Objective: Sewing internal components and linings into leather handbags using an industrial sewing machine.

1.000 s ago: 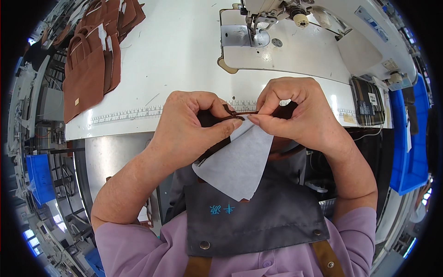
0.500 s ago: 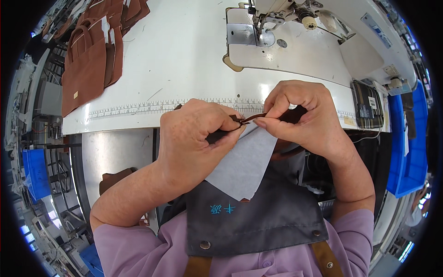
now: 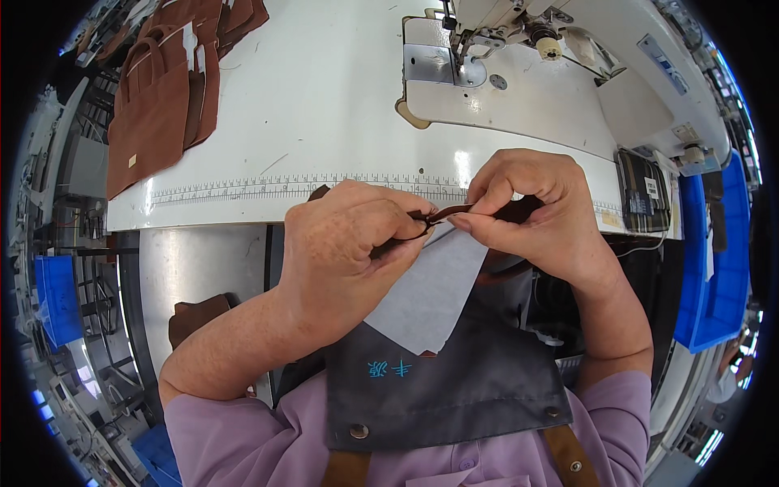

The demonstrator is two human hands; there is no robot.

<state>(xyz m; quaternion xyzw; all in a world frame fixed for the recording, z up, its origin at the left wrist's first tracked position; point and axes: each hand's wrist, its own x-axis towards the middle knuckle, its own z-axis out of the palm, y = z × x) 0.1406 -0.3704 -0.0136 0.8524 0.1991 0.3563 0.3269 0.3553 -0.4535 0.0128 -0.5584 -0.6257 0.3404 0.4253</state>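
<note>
Leather (image 3: 452,212) in brown, backed by a pale lining (image 3: 426,296), is held up between the two hands in the head view, in front of the table's (image 3: 324,122) near edge and above the apron (image 3: 454,394). The left hand (image 3: 345,243) has thumb and forefinger pressed together on the brown edge; the right hand (image 3: 531,203) pinches the same edge just beside it, thumb against forefinger, leaving a short stretch bare between them.

Judging from this, the work is partway: the edge is gathered in the fingers, but whether it is folded, glued or sewn there is too small to tell. The rest of the edge lies behind the hands, so how much is left cannot be told. The piece is well apart from the sewing machine (image 3: 552,49) and from the brown bags (image 3: 150,122) at far left.

The bare edge runs crosswise, rising slightly to the right. The lining hangs toward the person, its lower corner leaning a little left; the whole piece's long axis is hidden
</note>
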